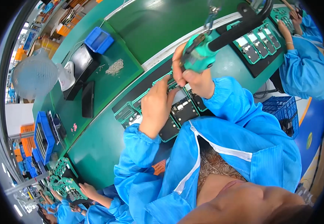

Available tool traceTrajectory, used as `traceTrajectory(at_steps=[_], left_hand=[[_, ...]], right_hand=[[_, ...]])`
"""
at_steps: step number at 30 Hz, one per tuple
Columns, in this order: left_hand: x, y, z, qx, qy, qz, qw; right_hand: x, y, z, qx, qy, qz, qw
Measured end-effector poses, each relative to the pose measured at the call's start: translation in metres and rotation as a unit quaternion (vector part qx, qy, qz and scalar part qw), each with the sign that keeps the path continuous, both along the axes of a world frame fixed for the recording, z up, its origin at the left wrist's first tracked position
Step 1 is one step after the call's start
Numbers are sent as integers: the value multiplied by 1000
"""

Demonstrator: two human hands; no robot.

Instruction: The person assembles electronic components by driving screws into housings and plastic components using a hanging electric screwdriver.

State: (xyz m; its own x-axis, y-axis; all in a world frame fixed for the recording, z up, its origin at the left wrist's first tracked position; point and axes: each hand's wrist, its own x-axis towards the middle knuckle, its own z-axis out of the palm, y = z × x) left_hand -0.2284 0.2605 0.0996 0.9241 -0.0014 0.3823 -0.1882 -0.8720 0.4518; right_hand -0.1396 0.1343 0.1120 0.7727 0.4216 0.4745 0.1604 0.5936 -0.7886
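My right hand is wrapped round a green electric screwdriver that hangs from a metal hook and has a thick black cable or arm beside it. Below it, a row of green frames with black and white electronic parts lies on the bench in front of me. My left hand rests over these frames, fingers stretched forward and thumb apart, close to the screwdriver's lower end. The screwdriver's tip is hidden behind my hands. Another green frame shows to the left of my left hand.
A pile of small screws lies on the green mat near a blue bin and a black box. A blue tray stands at left. Co-workers sit on both sides; more framed units and a blue basket are at right.
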Motion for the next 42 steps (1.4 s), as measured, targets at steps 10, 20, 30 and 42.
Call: traceTrajectory(at_steps=[10,20,30,42], left_hand=[[28,117,12,-32,-64,203,977],[53,219,-57,-82,69,223,969],[55,214,-58,-54,63,203,976],[56,208,-62,-45,76,222,971]], right_hand=[[13,-6,-12,46,-23,2,999],[13,3,-27,21,-5,-8,1000],[16,-7,-18,40,-35,5,999],[2,0,-22,43,-29,45,998]])
